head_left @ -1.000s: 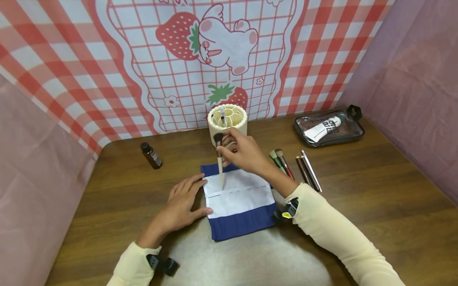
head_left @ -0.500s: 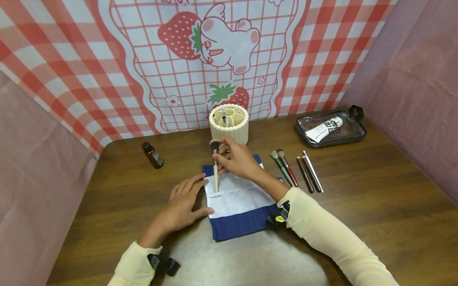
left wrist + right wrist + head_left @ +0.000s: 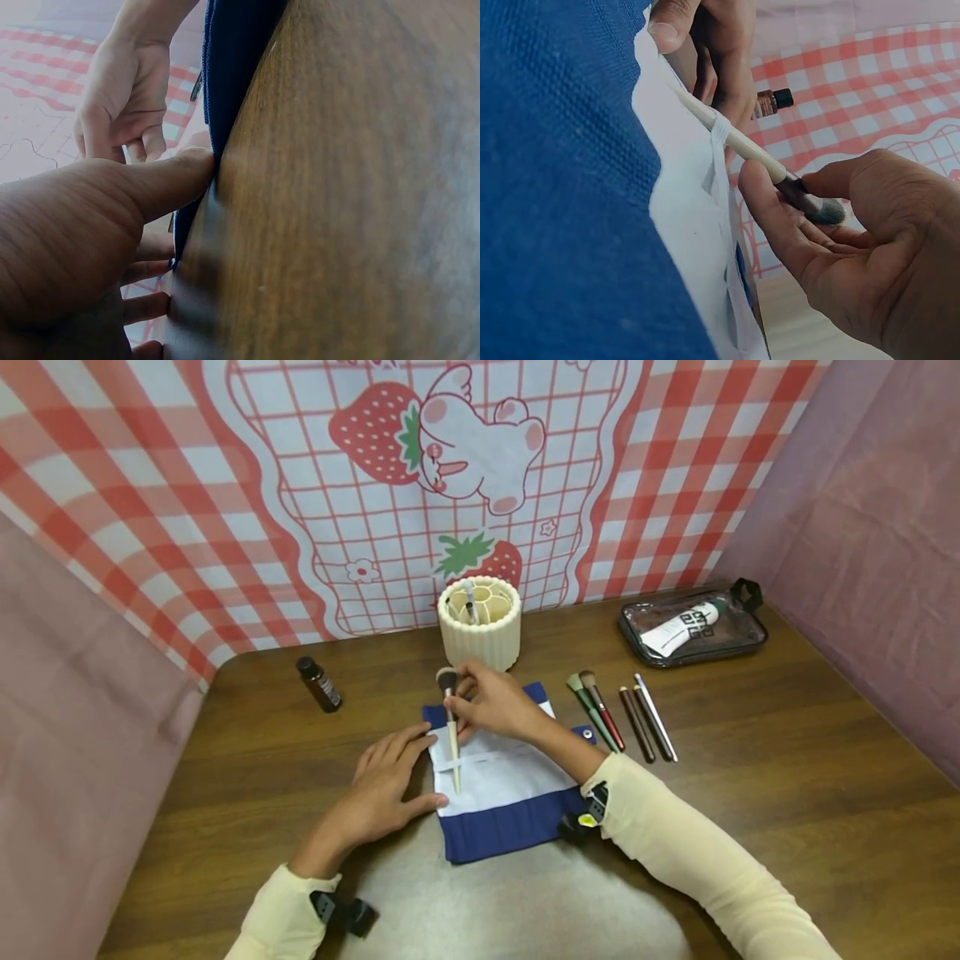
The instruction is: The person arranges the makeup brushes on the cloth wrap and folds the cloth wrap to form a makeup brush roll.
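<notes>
My right hand (image 3: pixel 495 700) pinches a makeup brush (image 3: pixel 452 735) near its dark ferrule, bristles up and away from me. In the right wrist view the pale handle (image 3: pixel 746 147) passes under a white elastic band (image 3: pixel 718 135) sewn across the cloth. That cloth is a blue and white brush roll (image 3: pixel 510 781), lying spread on the table. My left hand (image 3: pixel 386 789) rests along its left edge with fingers extended, the thumb (image 3: pixel 184 176) on the blue border in the left wrist view.
Right of the roll lie a green brush (image 3: pixel 596 714), a red-handled brush (image 3: pixel 606 710), two brown pencils (image 3: pixel 637 727) and a white stick (image 3: pixel 656 718). A cream holder (image 3: pixel 482 639) stands behind. A dark bottle (image 3: pixel 318 685) is at left, a clear pouch (image 3: pixel 690 627) at right.
My right hand has moved left and toward me with the brush, and the handle's tip has slid under the elastic band and past it. My left hand has stayed in place.
</notes>
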Demonstrator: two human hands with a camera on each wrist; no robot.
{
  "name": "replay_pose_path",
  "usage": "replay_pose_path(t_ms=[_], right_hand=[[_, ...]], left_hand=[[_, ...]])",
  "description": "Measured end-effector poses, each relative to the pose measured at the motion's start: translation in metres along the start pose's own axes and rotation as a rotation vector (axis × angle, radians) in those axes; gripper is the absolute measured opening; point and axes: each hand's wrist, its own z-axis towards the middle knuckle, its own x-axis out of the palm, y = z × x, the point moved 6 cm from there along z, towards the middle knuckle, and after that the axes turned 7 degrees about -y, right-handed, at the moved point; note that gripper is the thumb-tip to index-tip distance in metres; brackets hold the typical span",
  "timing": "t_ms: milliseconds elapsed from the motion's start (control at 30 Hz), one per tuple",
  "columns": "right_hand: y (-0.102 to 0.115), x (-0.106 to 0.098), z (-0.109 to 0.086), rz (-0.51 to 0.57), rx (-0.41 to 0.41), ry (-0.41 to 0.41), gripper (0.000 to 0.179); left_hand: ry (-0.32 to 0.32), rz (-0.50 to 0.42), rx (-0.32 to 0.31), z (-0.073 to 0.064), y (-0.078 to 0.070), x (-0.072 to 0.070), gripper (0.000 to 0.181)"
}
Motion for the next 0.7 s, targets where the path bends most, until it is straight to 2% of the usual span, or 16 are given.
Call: replay_pose_path(t_ms=[167, 267, 500, 600, 700], right_hand=[[-0.003, 0.009, -0.003, 0.12, 0.075, 0.09, 0.049], [-0.004, 0.013, -0.005, 0.146, 0.089, 0.134, 0.052], [-0.006, 0.018, -0.009, -0.057, 0.053, 0.211, 0.054], [-0.007, 0.019, -0.011, -0.114, 0.057, 0.237, 0.046], [-0.006, 0.02, -0.012, -0.172, 0.019, 0.263, 0.037]], left_hand=[[0.008, 0.003, -0.004, 0.0, 0.001, 0.0, 0.086], [0.002, 0.005, 0.0, 0.0, 0.0, 0.0, 0.085], [0.009, 0.012, -0.008, 0.0, 0.0, 0.002, 0.086], [0.002, 0.014, 0.0, -0.001, 0.0, 0.001, 0.086], [0.0, 0.017, 0.002, -0.001, -0.001, 0.001, 0.086]])
